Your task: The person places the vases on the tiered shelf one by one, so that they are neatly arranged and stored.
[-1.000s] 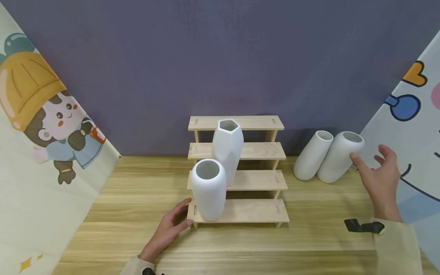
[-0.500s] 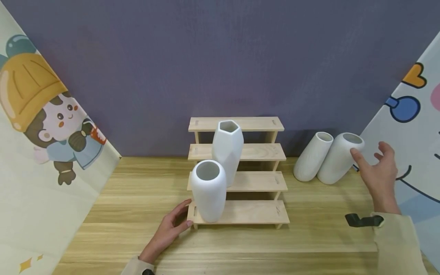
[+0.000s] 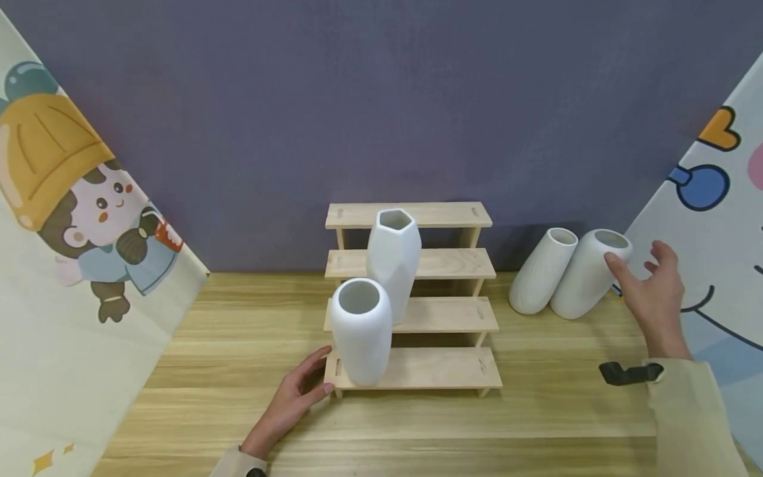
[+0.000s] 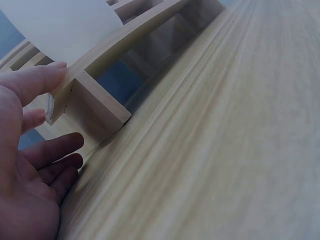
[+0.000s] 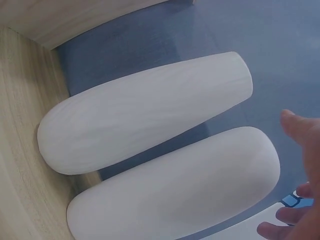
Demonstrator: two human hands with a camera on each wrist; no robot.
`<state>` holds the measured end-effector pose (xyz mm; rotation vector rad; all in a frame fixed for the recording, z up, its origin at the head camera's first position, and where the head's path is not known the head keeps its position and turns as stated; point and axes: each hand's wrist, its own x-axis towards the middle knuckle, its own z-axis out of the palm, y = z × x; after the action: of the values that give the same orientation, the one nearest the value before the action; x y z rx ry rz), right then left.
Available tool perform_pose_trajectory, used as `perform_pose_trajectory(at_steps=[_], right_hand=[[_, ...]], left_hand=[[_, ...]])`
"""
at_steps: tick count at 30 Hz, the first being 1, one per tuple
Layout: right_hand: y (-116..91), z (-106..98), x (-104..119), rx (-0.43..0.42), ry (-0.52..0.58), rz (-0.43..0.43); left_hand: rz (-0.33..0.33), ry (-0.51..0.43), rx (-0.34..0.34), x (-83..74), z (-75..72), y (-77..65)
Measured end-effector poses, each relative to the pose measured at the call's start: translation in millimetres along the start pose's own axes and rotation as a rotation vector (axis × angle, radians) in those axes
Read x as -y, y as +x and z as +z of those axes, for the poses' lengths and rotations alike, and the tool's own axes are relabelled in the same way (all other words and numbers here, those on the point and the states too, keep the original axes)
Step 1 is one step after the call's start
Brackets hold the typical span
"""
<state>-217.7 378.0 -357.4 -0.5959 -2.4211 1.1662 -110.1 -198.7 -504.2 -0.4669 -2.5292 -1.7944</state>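
Note:
My left hand (image 3: 290,396) is at the left end of a stepped wooden display stand (image 3: 441,368), thumb and index finger gripping the lowest board's corners. In the left wrist view, the other fingers of the left hand (image 4: 25,185) curl loosely below the board. A rounded white vase (image 3: 362,338) stands upright on the lowest step; behind it, a faceted white vase (image 3: 395,258) is one step higher. My right hand (image 3: 656,298) spreads beside the wide white vase (image 3: 587,278) at right. The right wrist view shows a gap between that hand (image 5: 300,175) and both vases.
A slimmer white vase (image 3: 539,275) stands left of the wide one, close against it. All rests on a wood-grain tabletop (image 3: 250,318), bounded by a dark blue-grey back wall (image 3: 268,132) and printed side panels (image 3: 715,265).
My right hand has shifted slightly up and left beside the wide vase. My left hand, the stand and the vases have kept their places.

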Motion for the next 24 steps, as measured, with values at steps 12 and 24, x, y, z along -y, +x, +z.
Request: perform_pose_trajectory(at_steps=[12,24], right_hand=[[6,5,2,0.047,-0.027,-0.012],[14,8,2,0.095,-0.042,-0.048]], left_hand=[[-0.016,-0.009,-0.002,0.3,0.5,-0.4],[-0.002,-0.037,0.006,3.0,0.8,0.9]])
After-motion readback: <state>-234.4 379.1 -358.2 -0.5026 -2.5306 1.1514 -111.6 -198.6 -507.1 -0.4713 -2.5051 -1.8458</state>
